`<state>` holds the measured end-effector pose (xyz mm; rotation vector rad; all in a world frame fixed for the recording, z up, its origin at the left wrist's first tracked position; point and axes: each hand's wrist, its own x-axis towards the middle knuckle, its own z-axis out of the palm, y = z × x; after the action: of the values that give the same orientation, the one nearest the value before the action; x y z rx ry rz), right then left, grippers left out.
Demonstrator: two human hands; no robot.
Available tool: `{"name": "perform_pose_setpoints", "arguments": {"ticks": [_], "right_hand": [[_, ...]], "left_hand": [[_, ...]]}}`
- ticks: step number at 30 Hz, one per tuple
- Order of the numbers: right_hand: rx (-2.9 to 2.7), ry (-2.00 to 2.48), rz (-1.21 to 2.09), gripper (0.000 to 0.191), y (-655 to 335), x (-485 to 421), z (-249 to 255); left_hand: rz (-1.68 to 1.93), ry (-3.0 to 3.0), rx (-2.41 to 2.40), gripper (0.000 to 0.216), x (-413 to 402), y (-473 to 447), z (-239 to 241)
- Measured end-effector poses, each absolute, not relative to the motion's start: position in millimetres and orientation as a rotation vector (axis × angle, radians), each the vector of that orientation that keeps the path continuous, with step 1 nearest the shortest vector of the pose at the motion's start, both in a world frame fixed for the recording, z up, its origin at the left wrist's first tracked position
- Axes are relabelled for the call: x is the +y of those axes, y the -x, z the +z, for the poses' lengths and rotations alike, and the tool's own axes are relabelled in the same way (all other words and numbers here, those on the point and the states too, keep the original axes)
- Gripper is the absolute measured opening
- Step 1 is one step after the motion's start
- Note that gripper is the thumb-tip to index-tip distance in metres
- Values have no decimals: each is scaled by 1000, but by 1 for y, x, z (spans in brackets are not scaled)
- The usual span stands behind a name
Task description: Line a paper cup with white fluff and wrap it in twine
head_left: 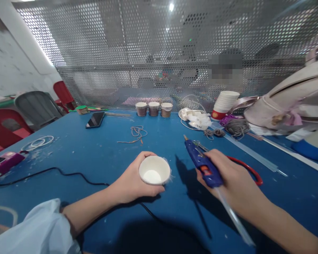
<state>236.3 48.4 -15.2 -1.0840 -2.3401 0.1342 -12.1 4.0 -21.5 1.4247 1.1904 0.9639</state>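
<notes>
In the head view, my left hand [134, 180] is wrapped round a small white paper cup [155, 170], its open top tilted toward me. Fine glue-like strands show at the cup's right side. My right hand [229, 173] grips a blue hot glue gun [202, 160], its nozzle pointing forward and slightly left. A long clear glue stick [234, 215] sticks out of the gun's back end. The gun is raised above the table and apart from the cup. Red-handled scissors [250, 169] lie partly hidden behind my right hand.
Three wrapped cups [153, 109] stand at the back, near a perforated metal screen [100, 49]. Grey cord [137, 132] and a phone [95, 120] lie left of centre. Stacked paper cups [225, 102], yarn [237, 127] and a bag [288, 91] occupy the right. A black cable [79, 173] crosses the blue table.
</notes>
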Motion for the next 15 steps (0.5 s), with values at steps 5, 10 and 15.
{"name": "perform_pose_setpoints", "arguments": {"ticks": [5, 10, 15], "right_hand": [[-2474, 579, 363, 5, -232, 28, 4], [-2698, 488, 84, 14, -220, 19, 13], [-2726, 475, -238, 21, -215, 22, 16]], "left_hand": [[946, -1462, 1109, 62, 3, 9, -25], [888, -1560, 1083, 62, 0, 8, -26], [879, -1717, 1096, 65, -3, 9, -26]]}}
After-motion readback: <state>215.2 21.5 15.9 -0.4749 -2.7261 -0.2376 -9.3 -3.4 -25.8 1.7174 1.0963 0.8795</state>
